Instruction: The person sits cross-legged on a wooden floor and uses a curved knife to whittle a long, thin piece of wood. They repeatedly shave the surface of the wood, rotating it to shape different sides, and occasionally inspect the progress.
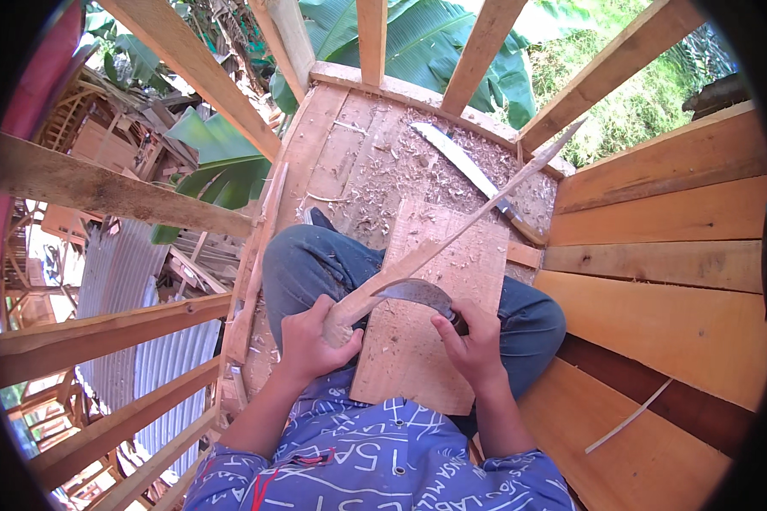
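My left hand (314,342) is closed around the thick lower end of a long, pale piece of carved wood (430,249). From my hand the piece slants up to the right and tapers to a thin point. In my right hand (472,342) is the handle of a curved knife (423,292), mostly hidden by the fingers. Its grey, hooked blade reaches left, with the tip at the wood just beyond my left hand. Under both hands a flat wooden board (430,362) lies across my lap.
A machete (457,158) lies beyond my knees on the plank floor (320,128), among scattered shavings. Wooden rails (111,336) rise on the left and far sides. A plank wall (656,243) stands at right. Corrugated metal sheets (123,298) lie below, outside the rails.
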Demonstrator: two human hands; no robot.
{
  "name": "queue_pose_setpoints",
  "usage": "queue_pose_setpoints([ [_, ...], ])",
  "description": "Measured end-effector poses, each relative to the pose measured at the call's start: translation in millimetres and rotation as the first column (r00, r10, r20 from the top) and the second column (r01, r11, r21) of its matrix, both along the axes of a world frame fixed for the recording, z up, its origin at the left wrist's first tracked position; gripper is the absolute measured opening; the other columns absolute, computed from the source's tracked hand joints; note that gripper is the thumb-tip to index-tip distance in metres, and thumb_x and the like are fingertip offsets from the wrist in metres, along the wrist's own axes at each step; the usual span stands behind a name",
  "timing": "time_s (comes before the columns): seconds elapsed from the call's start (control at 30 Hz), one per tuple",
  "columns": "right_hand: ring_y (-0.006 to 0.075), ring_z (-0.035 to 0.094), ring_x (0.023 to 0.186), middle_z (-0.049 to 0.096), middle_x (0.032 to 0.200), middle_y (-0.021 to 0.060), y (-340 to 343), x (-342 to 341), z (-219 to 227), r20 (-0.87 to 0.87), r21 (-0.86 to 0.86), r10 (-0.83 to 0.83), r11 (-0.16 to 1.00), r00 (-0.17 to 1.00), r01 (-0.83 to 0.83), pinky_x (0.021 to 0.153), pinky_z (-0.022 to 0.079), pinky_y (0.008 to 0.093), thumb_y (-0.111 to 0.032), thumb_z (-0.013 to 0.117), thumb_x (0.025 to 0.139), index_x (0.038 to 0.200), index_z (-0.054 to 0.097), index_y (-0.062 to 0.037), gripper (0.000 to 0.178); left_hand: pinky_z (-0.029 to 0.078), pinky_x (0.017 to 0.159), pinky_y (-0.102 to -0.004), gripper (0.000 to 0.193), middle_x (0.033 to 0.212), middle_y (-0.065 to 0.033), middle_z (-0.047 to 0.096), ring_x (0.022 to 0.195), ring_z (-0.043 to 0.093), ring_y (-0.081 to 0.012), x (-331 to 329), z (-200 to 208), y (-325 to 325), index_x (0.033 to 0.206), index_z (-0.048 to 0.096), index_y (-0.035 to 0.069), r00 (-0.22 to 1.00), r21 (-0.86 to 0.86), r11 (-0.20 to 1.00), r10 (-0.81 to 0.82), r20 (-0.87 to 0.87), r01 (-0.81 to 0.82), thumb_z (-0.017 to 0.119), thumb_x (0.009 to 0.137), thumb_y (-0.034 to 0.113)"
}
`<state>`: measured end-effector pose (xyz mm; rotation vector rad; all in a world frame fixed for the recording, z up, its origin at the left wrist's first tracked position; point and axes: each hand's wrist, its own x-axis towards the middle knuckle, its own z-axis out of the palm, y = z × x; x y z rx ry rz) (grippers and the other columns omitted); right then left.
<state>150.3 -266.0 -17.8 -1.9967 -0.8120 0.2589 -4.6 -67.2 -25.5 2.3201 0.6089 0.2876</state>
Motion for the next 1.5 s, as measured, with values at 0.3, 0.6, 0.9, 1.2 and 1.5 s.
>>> queue_pose_setpoints([
  [0.3, 0.0223, 0.054, 0.050, 0.056, 0.059, 0.0088, 12.8, 40.8, 11.3, 0.366, -0.133, 0.008, 0.990, 0.931, 0.044, 0.047, 0.041, 0.0314, -0.024, 0.077, 0.079, 0.076, 0.063, -0.0033, 0.026, 0.046, 0.046, -0.0365, 0.037, 0.058, -0.0114, 0.058, 0.051, 0.062, -0.0292, 2.6, -9.5, 6.4, 0.079, 0.054, 0.006, 0.999, -0.044, 0.999, -0.023, 0.045, 0.025, 0.076, 0.062, 0.031],
  [0.6, 0.0117, 0.036, 0.047, 0.036, 0.055, 0.0064, -18.4, 76.4, 15.2, 0.151, -0.026, -0.341, 0.937, 0.928, 0.349, 0.045, 0.029, 0.0304, -0.031, 0.066, 0.091, 0.067, 0.046, -0.0010, 0.044, 0.047, 0.046, -0.0372, 0.037, 0.056, -0.0117, 0.057, 0.050, 0.061, -0.0295, 11.1, -6.8, 9.4, 0.077, 0.054, 0.006, 0.999, -0.035, 0.999, -0.029, -0.022, 0.028, 0.075, 0.061, 0.032],
  [0.9, 0.0241, 0.037, 0.044, 0.042, 0.053, 0.0139, -10.1, 96.8, -2.5, 0.224, -0.116, -0.490, 0.845, 0.843, 0.522, 0.045, 0.033, 0.0355, -0.029, 0.065, 0.091, 0.067, 0.050, 0.0003, 0.040, 0.047, 0.048, -0.0364, 0.038, 0.058, -0.0126, 0.058, 0.052, 0.062, -0.0300, 8.6, -7.4, 7.0, 0.080, 0.055, 0.005, 0.998, -0.032, 0.999, -0.037, -0.042, 0.036, 0.076, 0.061, 0.030],
  [1.2, 0.0292, 0.056, 0.049, 0.053, 0.055, 0.0092, 15.3, 32.4, 5.2, 0.292, -0.246, 0.072, 0.969, 0.954, 0.002, 0.045, 0.041, 0.0390, -0.037, 0.070, 0.083, 0.065, 0.053, -0.0064, 0.040, 0.048, 0.050, -0.0368, 0.036, 0.060, -0.0138, 0.059, 0.056, 0.063, -0.0311, 17.0, -3.5, 8.7, 0.080, 0.055, 0.005, 0.996, -0.084, 0.996, -0.010, -0.087, 0.003, 0.077, 0.061, 0.028],
  [1.5, 0.0279, 0.056, 0.050, 0.053, 0.056, 0.0098, 18.1, 57.0, -12.6, 0.403, -0.263, -0.091, 0.941, 0.911, 0.211, 0.044, 0.040, 0.0379, -0.040, 0.071, 0.082, 0.065, 0.056, -0.0069, 0.040, 0.048, 0.050, -0.0367, 0.038, 0.060, -0.0145, 0.058, 0.056, 0.063, -0.0327, 20.7, -5.2, 8.0, 0.081, 0.053, 0.005, 0.996, -0.107, 0.994, 0.027, -0.088, -0.037, 0.077, 0.063, 0.028],
])
